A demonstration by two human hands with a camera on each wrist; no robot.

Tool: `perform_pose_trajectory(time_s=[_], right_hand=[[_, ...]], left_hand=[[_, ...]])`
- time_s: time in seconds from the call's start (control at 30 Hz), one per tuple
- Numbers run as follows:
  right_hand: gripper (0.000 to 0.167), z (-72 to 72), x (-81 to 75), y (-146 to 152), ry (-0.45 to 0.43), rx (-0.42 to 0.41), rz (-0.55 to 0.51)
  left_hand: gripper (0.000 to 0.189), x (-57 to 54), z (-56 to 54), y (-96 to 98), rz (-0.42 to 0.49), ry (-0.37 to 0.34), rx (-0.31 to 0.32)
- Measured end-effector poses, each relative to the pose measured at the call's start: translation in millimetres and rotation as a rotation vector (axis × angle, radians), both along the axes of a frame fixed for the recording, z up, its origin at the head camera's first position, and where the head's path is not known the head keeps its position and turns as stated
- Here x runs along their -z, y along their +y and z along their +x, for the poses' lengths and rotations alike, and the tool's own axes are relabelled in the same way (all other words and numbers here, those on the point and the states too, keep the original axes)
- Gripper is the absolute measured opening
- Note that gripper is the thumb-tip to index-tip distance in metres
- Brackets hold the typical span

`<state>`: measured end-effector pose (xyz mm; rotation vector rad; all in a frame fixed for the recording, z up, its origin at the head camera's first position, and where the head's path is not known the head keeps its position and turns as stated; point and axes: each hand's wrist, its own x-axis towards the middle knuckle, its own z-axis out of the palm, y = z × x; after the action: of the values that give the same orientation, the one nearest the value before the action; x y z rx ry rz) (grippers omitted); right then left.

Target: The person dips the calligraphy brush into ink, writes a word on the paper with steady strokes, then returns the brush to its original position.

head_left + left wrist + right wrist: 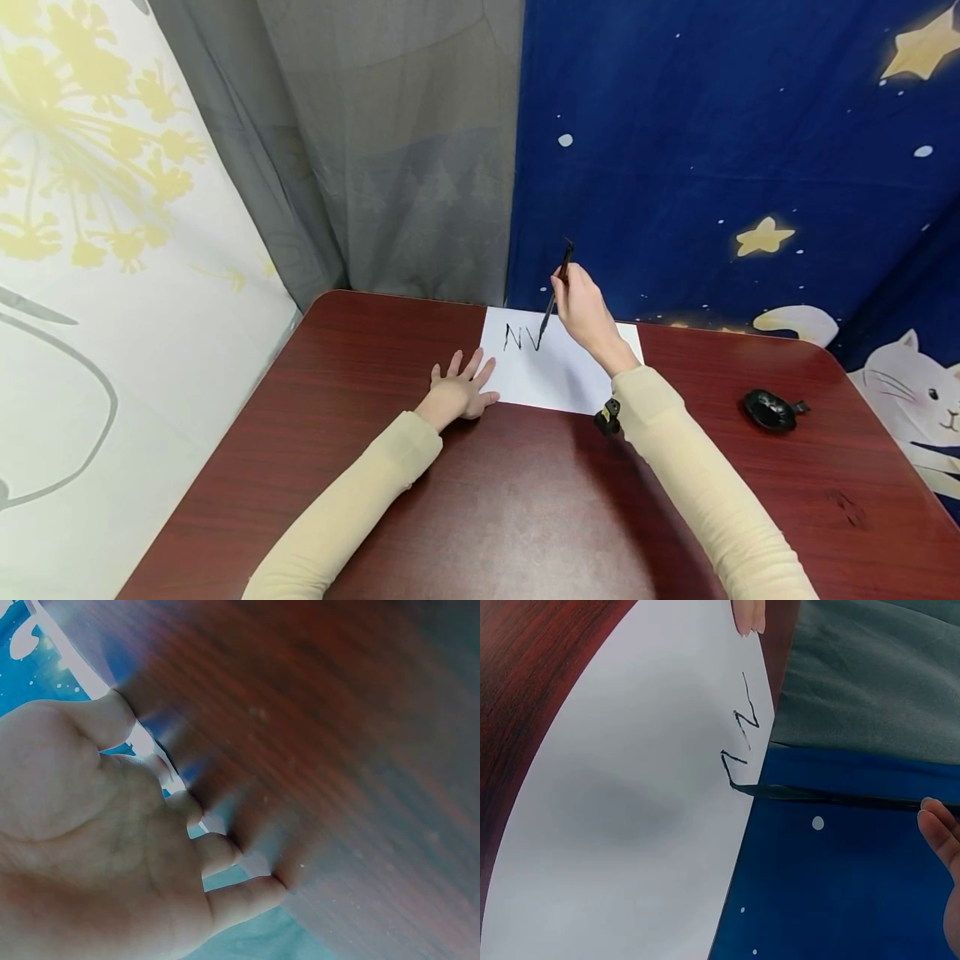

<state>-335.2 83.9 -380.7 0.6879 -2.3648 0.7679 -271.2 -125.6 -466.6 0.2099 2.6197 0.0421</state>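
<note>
One paper sheet point(555, 379) lay on desk point(480, 500); left grip point(459, 393) spread at its left edge, probably steadying; right grip point(585, 310) pinched brush point(549, 311) high, tip on sheet, seemingly for freer strokes.

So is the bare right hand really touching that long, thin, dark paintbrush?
Touching: the head view shows the bare right hand pinching the long, thin, dark paintbrush, and the right wrist view shows fingertips against it.

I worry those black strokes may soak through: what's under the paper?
The table shows along the left, right and near edges of the paper. Directly beneath it everything is covered, so any stain or backing there cannot be seen.
</note>
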Motion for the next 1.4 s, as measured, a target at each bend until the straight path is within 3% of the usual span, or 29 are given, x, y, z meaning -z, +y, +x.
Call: perform_pose_trajectory(time_s=[1.4], right_hand=[[0.024,-4.6,3.0,6.8,0.02,0.054,-0.035]], left_hand=[[0.065,4.8,-2.9,-0.7,0.003,-0.001,-0.007]])
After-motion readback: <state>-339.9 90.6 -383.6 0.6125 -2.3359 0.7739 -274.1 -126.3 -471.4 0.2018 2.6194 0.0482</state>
